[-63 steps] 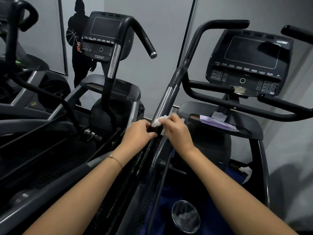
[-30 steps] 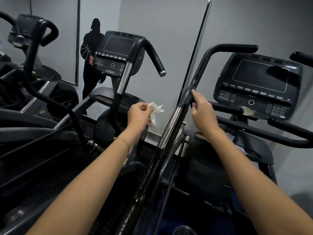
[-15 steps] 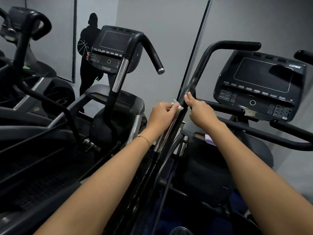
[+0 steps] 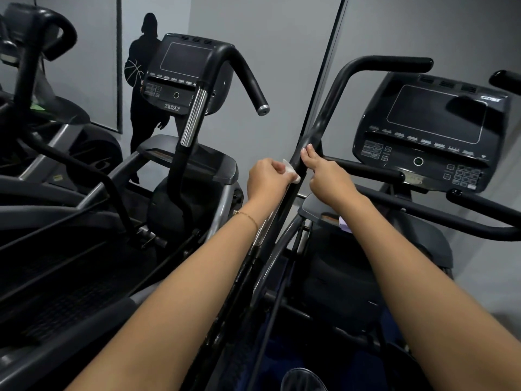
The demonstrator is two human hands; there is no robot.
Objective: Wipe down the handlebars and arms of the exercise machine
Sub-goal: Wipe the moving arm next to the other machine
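Both your hands flank the arm, left hand pinching the wipe to it, right hand gripping opposite; it runs up and away toward the handlebar.

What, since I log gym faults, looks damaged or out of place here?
Nothing looks damaged or spilled. Only a lilac scrap lies on the tray below the console, and it is only partly visible.
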